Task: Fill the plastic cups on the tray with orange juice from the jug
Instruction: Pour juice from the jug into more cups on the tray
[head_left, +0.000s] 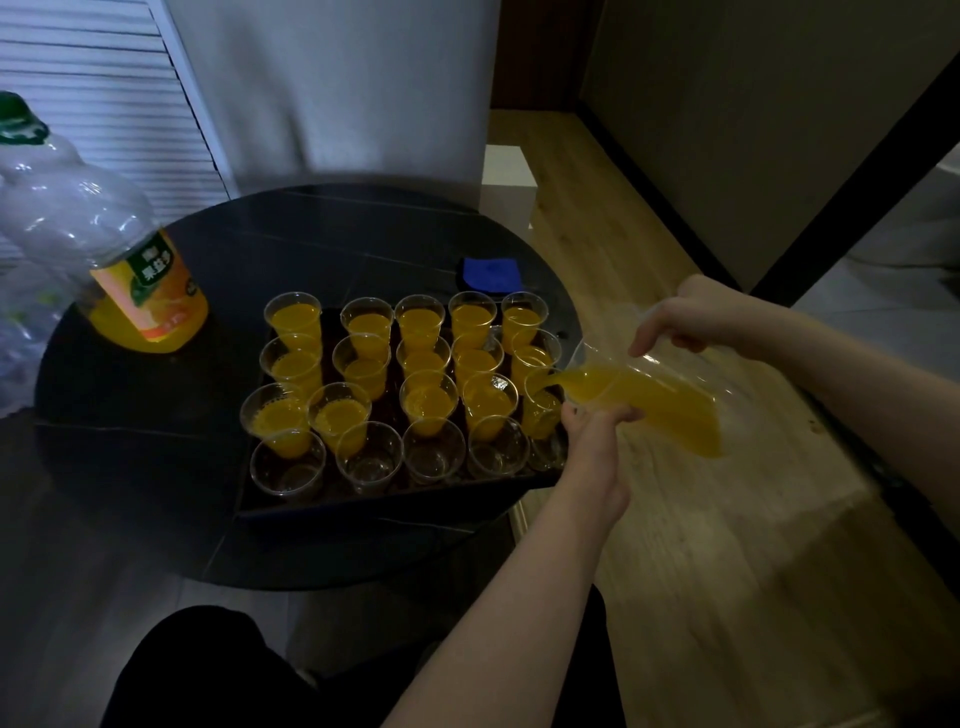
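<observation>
Round dark table (156, 415); upon it tray (363, 506), juice bottle (140, 291), blue cloth (491, 275)

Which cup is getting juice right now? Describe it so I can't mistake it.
Start at the dark tray on the round black table and go to its right edge. In the third row from the back, the rightmost plastic cup sits under the tilted clear jug. Unlike the empty front-row cups, it holds juice, and the jug's spout is at its rim.

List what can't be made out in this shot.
- Head view: the nearest right cup sits behind the left hand, fill hidden.
- Jug handle hidden under the right hand.
- Bottle cap cut by the left edge.
- Blue item too dim to identify.
</observation>
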